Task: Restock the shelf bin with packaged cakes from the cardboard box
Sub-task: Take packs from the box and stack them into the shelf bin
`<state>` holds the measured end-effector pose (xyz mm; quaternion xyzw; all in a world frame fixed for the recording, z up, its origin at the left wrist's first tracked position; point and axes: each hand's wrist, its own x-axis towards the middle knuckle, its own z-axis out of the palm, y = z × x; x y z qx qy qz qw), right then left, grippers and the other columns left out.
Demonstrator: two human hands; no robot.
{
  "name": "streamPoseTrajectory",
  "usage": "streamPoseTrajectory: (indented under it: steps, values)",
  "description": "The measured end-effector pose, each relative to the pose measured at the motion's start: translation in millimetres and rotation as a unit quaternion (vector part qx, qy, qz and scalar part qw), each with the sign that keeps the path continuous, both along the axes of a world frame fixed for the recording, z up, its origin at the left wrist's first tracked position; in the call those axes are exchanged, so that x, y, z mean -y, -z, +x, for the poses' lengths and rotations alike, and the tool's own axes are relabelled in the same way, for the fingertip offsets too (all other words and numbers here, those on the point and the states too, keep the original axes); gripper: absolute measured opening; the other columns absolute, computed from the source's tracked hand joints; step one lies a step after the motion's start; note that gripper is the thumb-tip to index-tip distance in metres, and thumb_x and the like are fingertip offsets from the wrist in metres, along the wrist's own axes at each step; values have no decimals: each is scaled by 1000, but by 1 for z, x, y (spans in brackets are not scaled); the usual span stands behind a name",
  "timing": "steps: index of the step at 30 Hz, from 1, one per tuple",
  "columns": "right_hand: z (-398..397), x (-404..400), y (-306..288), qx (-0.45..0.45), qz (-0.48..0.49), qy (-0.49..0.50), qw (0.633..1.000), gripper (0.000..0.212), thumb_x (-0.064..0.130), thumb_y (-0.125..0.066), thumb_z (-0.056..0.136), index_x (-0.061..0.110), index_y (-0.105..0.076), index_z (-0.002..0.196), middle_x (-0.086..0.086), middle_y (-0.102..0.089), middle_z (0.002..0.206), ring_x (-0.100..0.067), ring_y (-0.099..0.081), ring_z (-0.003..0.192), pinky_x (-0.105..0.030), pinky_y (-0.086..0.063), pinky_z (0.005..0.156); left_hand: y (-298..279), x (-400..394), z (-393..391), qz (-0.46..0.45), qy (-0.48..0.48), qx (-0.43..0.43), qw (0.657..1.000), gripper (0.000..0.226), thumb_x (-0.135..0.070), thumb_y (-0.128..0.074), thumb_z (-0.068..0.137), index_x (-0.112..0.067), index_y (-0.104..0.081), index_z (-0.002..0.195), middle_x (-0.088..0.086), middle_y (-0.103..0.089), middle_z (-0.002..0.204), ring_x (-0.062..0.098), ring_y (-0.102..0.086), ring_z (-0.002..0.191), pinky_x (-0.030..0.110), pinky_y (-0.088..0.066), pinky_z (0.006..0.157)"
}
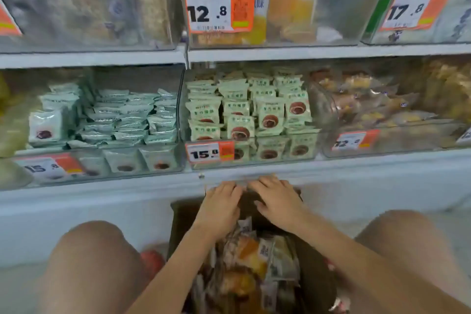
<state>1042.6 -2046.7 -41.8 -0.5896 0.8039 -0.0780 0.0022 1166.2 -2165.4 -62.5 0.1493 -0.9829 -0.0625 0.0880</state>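
A brown cardboard box (314,265) stands on the floor between my knees, below the shelves. It holds several packaged cakes (252,255) in clear and white wrappers with yellow-orange filling. My left hand (219,206) and my right hand (277,201) lie side by side, palms down, at the box's far end, with fingers curled over its far rim just under the shelf edge. What is under the fingertips is blurred. On the upper shelf, a clear bin (344,7) with a 12.8 tag holds a few similar yellow-orange packets at its left.
The lower shelf holds a full bin of green-white cake packets (249,109), a bin of pale green packets (114,115) to its left and a bin of brownish pastries (382,109) to its right. My bare knees (94,262) flank the box. A red object (151,260) lies left of it.
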Motion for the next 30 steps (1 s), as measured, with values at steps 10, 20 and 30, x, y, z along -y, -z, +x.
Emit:
streamPoseTrajectory:
  steps: [10, 20, 30]
  values:
    - [35, -33, 169, 259, 365, 62, 892, 49, 28, -54, 92, 21, -37, 138, -9, -46, 139, -29, -48, 121, -41, -43, 101, 157, -29, 79, 198, -117, 312, 922, 54, -25, -45, 96, -16, -26, 146, 11, -19, 154, 31, -17, 140, 44, -34, 106]
    - [60, -37, 220, 108, 447, -44, 887, 34, 11, -45, 95, 15, -49, 129, -12, -52, 127, -30, -49, 116, -39, -44, 90, 175, -38, 83, 169, -144, 252, 942, 43, -20, -48, 95, -17, -42, 138, 4, -31, 147, 27, -16, 136, 44, -28, 107]
    - [28, -25, 167, 399, 333, 36, 854, 57, 36, -67, 85, 23, -44, 135, 6, -46, 129, -14, -45, 119, -29, -41, 97, 151, -35, 70, 362, -234, 73, 899, 21, -27, -46, 96, -20, -61, 109, 2, -63, 110, 20, -57, 102, 38, -49, 86]
